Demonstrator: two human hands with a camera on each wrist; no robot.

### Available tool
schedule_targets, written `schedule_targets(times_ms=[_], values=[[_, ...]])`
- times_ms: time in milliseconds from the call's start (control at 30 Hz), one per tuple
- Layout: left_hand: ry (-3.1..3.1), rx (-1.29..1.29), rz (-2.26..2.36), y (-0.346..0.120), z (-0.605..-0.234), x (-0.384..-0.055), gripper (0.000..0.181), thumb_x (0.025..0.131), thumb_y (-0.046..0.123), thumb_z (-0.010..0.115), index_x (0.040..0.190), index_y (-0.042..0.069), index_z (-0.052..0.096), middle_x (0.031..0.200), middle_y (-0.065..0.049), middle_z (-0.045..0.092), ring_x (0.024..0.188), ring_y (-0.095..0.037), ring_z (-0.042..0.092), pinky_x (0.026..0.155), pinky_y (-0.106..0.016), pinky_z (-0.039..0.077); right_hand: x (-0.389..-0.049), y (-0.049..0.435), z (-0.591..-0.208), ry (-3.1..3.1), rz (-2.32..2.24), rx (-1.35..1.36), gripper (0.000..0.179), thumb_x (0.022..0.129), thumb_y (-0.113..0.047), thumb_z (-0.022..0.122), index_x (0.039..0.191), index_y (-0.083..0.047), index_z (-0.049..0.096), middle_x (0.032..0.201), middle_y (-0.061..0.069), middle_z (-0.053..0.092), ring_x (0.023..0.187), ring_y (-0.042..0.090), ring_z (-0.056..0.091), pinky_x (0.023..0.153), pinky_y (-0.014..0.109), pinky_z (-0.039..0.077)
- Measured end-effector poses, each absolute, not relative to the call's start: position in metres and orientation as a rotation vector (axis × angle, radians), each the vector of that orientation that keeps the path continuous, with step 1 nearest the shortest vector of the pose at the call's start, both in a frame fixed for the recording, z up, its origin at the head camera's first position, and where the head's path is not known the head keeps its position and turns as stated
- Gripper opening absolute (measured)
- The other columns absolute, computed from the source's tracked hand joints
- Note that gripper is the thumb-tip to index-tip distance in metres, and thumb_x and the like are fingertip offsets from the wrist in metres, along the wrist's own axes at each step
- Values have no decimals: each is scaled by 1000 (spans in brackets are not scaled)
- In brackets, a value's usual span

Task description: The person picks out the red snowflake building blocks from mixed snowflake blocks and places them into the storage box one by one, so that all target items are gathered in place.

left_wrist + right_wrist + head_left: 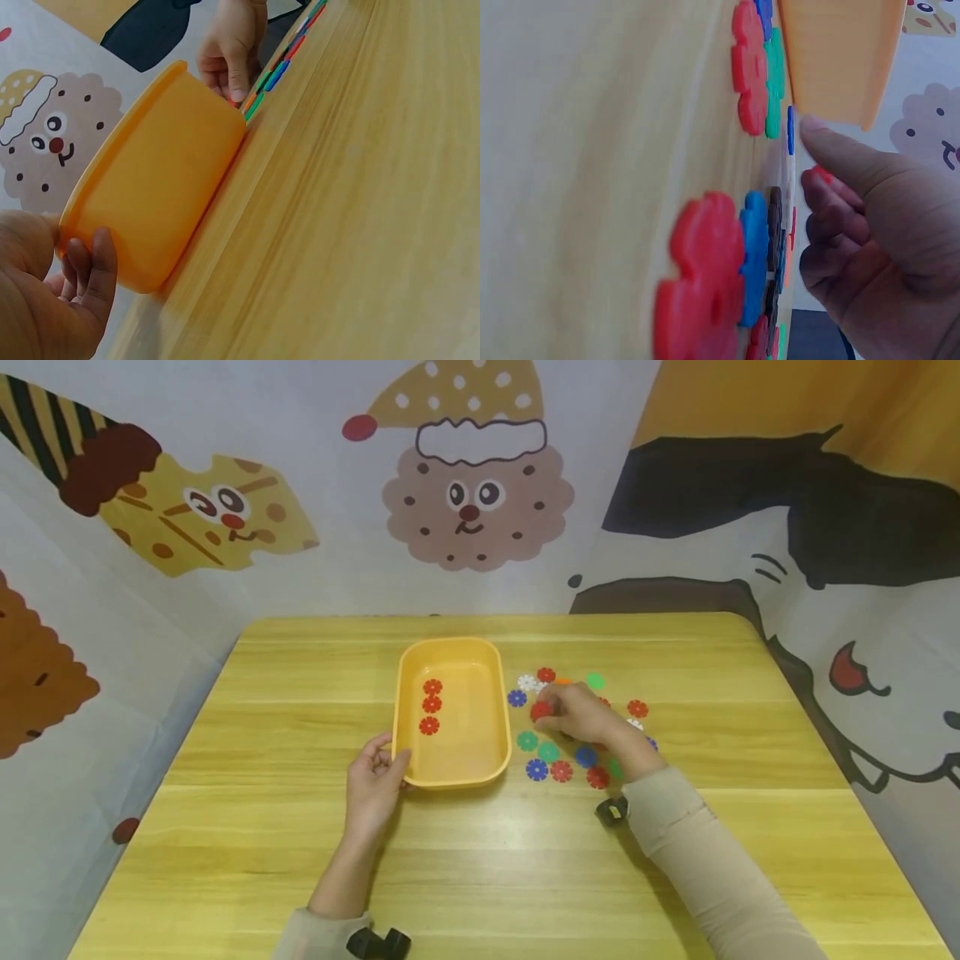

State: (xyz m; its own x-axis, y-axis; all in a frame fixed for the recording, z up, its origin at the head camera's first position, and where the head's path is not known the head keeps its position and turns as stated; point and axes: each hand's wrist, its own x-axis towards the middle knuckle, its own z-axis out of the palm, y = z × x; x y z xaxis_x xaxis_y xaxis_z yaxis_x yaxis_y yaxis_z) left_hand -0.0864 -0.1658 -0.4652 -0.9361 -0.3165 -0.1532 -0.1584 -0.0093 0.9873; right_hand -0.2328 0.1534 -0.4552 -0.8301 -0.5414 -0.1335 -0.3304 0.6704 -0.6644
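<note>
Dial: read from the head view, 12 o'clock pointing away from the person.
Tray: a yellow tray (465,752) stands upright on the wooden table (480,868), a little toward 12 o'clock from the table's middle.
Left hand: the left hand (373,787) grips the tray at its 8 o'clock corner, thumb over the rim and fingers bent against the outer wall.
Right hand: the right hand (579,714) is at the tray's 3 o'clock side, well apart from the rim, thumb and fingertips nearly together in a pinch on a red disc (541,711).
Held disc: it is at the hand's 9 o'clock, between the tray and the palm.
Discs in the tray: three red discs (432,703) lie in a row along the tray's 9 o'clock wall, running from 12 toward 6.
Loose discs: more discs lie flat around and beneath the right hand; a white disc (527,682) at its 10 o'clock, a bright green disc (596,681) near 1, another red one (637,708) at 3, a light blue disc (587,757) at 6. Some are partly hidden by the hand and forearm.
Sleeves: both are beige, with a black wrist mount (612,812) by the right cuff.
Backdrop: a cartoon cookie (480,514) in a hat at 12, a cartoon cheese (210,514) near 10.
</note>
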Motion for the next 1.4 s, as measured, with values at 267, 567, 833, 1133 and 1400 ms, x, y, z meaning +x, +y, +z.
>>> schedule_targets(times_ms=[267,567,833,1133,1400], values=[[-2131,517,-2078,-165,-467,-87,38,96,3,65,133,-3,56,82,-8,57,61,-11,58,55,-24,60,-231,146,-455,2607,-1089,-675,37,90,-24,79,121,-7,67,85,4,64,72,19,58,68,34,57],[-2152,534,-2078,-166,-467,-85,37,97,4,65,133,0,57,83,-8,57,62,-11,58,57,-26,61,-225,135,-442,2625,-1259,-687,37,90,-28,79,118,-8,68,89,4,64,68,20,54,54,27,51],[-2145,546,-2076,-165,-468,-86,37,97,5,65,133,1,57,84,-9,58,61,-11,59,56,-25,60,-219,115,-430,2624,-1304,-844,38,87,-23,82,116,-2,69,89,3,65,65,17,52,57,25,50],[-2151,530,-2074,-164,-467,-86,38,97,5,65,133,-1,57,85,-11,59,63,-12,60,58,-25,61,-214,96,-427,2550,-1251,-888,41,89,-24,79,121,-3,66,95,3,66,72,17,57,64,28,56],[-2149,522,-2062,-165,-469,-86,38,97,5,65,133,0,56,83,-8,58,62,-11,59,57,-25,60,-211,81,-425,2550,-1248,-963,42,90,-23,79,122,1,66,90,3,66,66,15,55,63,27,55]])
